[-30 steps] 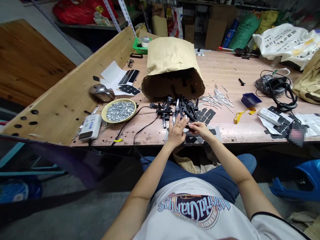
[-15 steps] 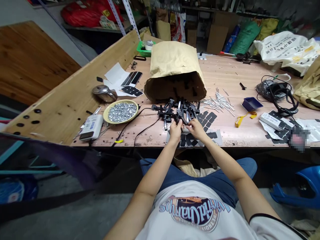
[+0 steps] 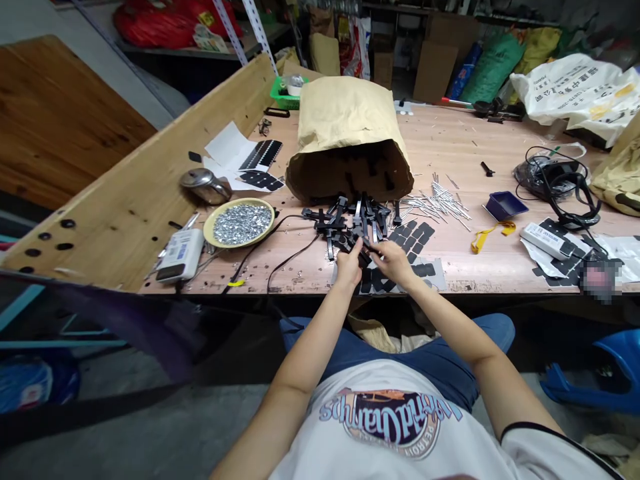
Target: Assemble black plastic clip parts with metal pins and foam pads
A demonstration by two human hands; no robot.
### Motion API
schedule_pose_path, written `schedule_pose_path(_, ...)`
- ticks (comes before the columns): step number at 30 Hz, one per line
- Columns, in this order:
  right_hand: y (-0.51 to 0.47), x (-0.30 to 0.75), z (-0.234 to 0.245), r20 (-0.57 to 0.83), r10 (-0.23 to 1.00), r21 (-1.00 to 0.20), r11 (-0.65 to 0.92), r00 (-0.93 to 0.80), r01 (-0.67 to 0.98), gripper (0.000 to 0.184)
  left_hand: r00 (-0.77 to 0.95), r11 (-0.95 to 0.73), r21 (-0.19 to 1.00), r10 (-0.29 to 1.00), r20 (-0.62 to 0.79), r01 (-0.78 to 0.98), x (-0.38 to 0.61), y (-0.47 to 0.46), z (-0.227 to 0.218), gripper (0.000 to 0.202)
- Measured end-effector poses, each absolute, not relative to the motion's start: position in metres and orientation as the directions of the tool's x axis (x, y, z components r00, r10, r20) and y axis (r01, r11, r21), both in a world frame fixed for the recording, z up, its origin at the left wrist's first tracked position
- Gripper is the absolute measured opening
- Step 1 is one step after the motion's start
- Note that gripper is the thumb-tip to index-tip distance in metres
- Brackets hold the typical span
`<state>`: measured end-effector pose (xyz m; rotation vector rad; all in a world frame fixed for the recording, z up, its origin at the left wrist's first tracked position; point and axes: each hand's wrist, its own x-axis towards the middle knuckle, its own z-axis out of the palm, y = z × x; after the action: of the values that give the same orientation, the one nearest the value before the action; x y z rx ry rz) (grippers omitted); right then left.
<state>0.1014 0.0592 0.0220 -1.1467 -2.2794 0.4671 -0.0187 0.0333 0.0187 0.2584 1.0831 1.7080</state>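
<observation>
My left hand (image 3: pixel 349 266) and my right hand (image 3: pixel 393 261) meet at the front edge of the table, both closed on one small black plastic part (image 3: pixel 369 245). Its exact shape is partly hidden by my fingers. Just beyond them lies a heap of similar black plastic parts (image 3: pixel 361 217), spread before the mouth of a brown paper sack (image 3: pixel 347 113). Under and beside my right hand are black adhesive pads (image 3: pixel 414 239) on a pale backing sheet. Thin silver pins (image 3: pixel 440 203) lie scattered to the right of the heap.
Left of the heap stand a yellow bowl (image 3: pixel 212 239) of small metal pieces, a white box-shaped device (image 3: pixel 181 256) and a metal pot (image 3: pixel 206 186). Black cables run across the tabletop. To the right are a purple tray (image 3: pixel 506 205), a yellow strap (image 3: pixel 487 238) and a black headset (image 3: pixel 575 193).
The black part between my hands has tilted, and my left hand has turned slightly. My view has shifted a little. The heap and sack look the same.
</observation>
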Motion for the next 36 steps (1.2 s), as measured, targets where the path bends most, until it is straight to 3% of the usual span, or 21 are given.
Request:
schedule_pose_path(3, 0.055, 0.102, 0.020, 0.286, 0.777, -0.484, 0.622, -0.561, 0.616, 0.035, -0.439, -0.037, 0.779, 0.842, -0.314, -0.626, -0.019, 0.032, 0.019, 0.026)
schedule_pose_path(7, 0.089, 0.103, 0.028, 0.176, 0.831, -0.234, 0.556, -0.528, 0.797, 0.043, -0.360, 0.018, 0.754, 0.871, -0.334, -0.657, -0.019, 0.029, 0.024, 0.031)
schedule_pose_path(10, 0.117, 0.100, 0.038, 0.086, 0.702, -0.073, 0.712, -0.707, 0.699, 0.039, -0.346, 0.015, 0.747, 0.880, -0.324, -0.664, -0.020, 0.027, 0.027, 0.033)
schedule_pose_path(12, 0.128, 0.098, 0.046, 0.033, 0.584, -0.032, 0.812, -0.811, 0.583, 0.031, -0.378, -0.011, 0.757, 0.871, -0.314, -0.653, -0.023, 0.026, 0.027, 0.032)
schedule_pose_path(14, 0.129, 0.098, 0.052, 0.019, 0.561, -0.029, 0.828, -0.828, 0.560, 0.025, -0.442, -0.048, 0.778, 0.844, -0.303, -0.626, -0.028, 0.025, 0.025, 0.031)
schedule_pose_path(19, 0.084, 0.089, 0.050, 0.135, 0.799, -0.201, 0.601, -0.585, 0.774, 0.030, -0.568, -0.122, 0.806, 0.769, -0.293, -0.580, -0.026, 0.027, 0.017, 0.029)
schedule_pose_path(25, 0.055, 0.085, 0.043, 0.129, 0.702, -0.392, 0.685, -0.700, 0.614, 0.032, -0.556, -0.105, 0.807, 0.776, -0.299, -0.581, -0.016, 0.031, 0.015, 0.028)
schedule_pose_path(27, 0.079, 0.094, 0.045, 0.118, 0.820, -0.397, 0.556, -0.560, 0.730, 0.034, -0.511, -0.064, 0.786, 0.791, -0.335, -0.615, -0.018, 0.030, 0.017, 0.026)
schedule_pose_path(29, 0.111, 0.104, 0.046, 0.129, 0.945, -0.335, 0.327, -0.301, 0.884, 0.036, -0.456, -0.023, 0.767, 0.815, -0.358, -0.642, -0.019, 0.029, 0.019, 0.025)
schedule_pose_path(31, 0.138, 0.111, 0.045, 0.108, 0.978, -0.274, 0.201, -0.177, 0.941, 0.036, -0.414, 0.000, 0.760, 0.839, -0.354, -0.650, -0.018, 0.026, 0.021, 0.026)
schedule_pose_path(34, 0.154, 0.117, 0.046, 0.046, 0.979, -0.254, 0.203, -0.198, 0.946, 0.029, -0.395, -0.007, 0.798, 0.871, -0.292, -0.603, -0.017, 0.021, 0.022, 0.027)
schedule_pose_path(36, 0.149, 0.120, 0.051, 0.103, 0.970, -0.293, 0.241, -0.220, 0.925, 0.031, -0.423, -0.040, 0.853, 0.880, -0.217, -0.520, -0.018, 0.018, 0.021, 0.025)
